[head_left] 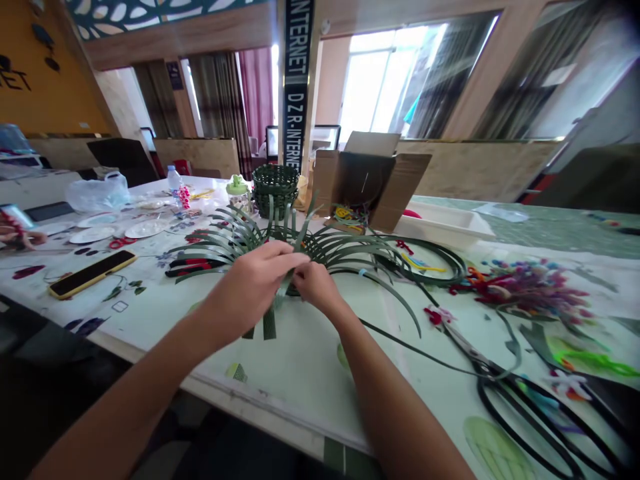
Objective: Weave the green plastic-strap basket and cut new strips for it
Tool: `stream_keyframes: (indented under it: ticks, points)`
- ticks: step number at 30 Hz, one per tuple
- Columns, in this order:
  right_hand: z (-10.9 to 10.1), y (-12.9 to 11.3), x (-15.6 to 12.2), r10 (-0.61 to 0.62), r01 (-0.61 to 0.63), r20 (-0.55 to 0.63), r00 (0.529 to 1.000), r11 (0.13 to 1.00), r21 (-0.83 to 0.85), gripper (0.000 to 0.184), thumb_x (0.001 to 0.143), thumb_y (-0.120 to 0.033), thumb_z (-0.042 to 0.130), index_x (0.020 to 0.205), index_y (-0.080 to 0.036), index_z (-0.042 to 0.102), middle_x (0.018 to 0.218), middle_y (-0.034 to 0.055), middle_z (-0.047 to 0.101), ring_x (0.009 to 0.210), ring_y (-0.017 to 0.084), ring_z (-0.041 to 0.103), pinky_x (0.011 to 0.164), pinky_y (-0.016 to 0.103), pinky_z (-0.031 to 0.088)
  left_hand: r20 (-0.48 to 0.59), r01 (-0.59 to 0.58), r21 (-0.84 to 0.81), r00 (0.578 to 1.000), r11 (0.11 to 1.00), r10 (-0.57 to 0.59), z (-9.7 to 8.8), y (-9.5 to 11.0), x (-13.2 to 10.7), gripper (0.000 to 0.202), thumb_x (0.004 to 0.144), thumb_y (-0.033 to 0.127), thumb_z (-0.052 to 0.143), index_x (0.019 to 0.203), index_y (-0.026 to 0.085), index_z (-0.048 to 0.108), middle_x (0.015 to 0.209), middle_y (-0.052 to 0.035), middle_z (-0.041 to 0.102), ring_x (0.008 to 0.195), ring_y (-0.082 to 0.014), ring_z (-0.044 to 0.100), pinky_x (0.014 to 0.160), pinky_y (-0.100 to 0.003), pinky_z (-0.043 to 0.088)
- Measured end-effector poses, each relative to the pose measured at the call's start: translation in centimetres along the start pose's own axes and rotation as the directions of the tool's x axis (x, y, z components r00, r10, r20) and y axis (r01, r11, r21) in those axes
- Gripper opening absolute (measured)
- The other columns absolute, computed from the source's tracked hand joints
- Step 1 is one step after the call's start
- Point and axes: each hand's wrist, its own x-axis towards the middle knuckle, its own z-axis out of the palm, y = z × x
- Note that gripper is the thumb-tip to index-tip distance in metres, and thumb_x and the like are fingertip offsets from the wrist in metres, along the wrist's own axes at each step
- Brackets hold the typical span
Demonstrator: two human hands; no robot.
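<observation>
Dark green weaving strips fan out on both sides from a bundle in the middle of the table. Over its centre, my left hand is closed with its fingers reaching across to the right, pinching a strip. My right hand is curled into a fist against it, also gripping a strip. Both hands touch, and they hide most of the centre where the strips meet. A few strip ends hang toward the near edge below my left hand. One long thin strip trails right toward the scissors.
Large black-handled scissors lie at the right, near colourful fuzzy stems. A coil of strip, an open cardboard box and a woven green basket stand behind. A phone lies left; another person's hand is far left.
</observation>
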Motion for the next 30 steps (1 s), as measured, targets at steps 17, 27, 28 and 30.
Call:
stream_keyframes:
  ticks: [17, 27, 28, 30]
  points:
    - [0.5, 0.4, 0.6, -0.012, 0.013, -0.028, 1.0, 1.0, 0.028, 0.025, 0.081, -0.032, 0.057, 0.065, -0.017, 0.069, 0.056, 0.0036, 0.063, 0.055, 0.013, 0.052, 0.051, 0.023, 0.029, 0.235, 0.348, -0.563, 0.937, 0.75, -0.258, 2.0, 3.5, -5.8, 0.032, 0.089, 0.01, 0.036, 0.115, 0.023, 0.049, 0.079, 0.0008, 0.057, 0.055, -0.0054, 0.055, 0.049, -0.014, 0.051]
    - [0.6, 0.4, 0.6, 0.017, -0.017, -0.004, 1.0, 0.999, 0.049, 0.024, 0.082, -0.033, 0.056, 0.069, -0.018, 0.07, 0.051, 0.0022, 0.061, 0.054, 0.013, 0.054, 0.051, 0.022, 0.03, 0.069, -0.265, 0.467, 0.962, 0.843, 0.264, 6.1, 2.2, -10.4, 0.028, 0.084, 0.004, 0.038, 0.097, 0.005, 0.062, 0.09, -0.0134, 0.068, 0.095, -0.0254, 0.064, 0.072, -0.032, 0.057]
    - [0.6, 0.4, 0.6, 0.014, -0.014, -0.005, 1.0, 0.999, 0.049, 0.024, 0.082, -0.033, 0.056, 0.068, -0.018, 0.069, 0.051, 0.0021, 0.061, 0.054, 0.013, 0.054, 0.051, 0.022, 0.03, 0.062, -0.287, 0.468, 0.954, 0.836, 0.292, 6.2, 1.9, -10.7, 0.027, 0.084, 0.005, 0.04, 0.098, 0.005, 0.062, 0.092, -0.0128, 0.068, 0.101, -0.027, 0.062, 0.079, -0.035, 0.056]
    - [0.6, 0.4, 0.5, 0.008, -0.007, -0.015, 1.0, 0.999, 0.051, 0.024, 0.082, -0.034, 0.057, 0.067, -0.018, 0.069, 0.051, 0.0022, 0.06, 0.054, 0.014, 0.055, 0.051, 0.022, 0.03, 0.072, -0.326, 0.442, 0.942, 0.836, 0.329, 6.2, 1.6, -11.3, 0.026, 0.085, 0.007, 0.042, 0.098, 0.006, 0.064, 0.092, -0.0112, 0.068, 0.106, -0.0279, 0.06, 0.087, -0.038, 0.053]
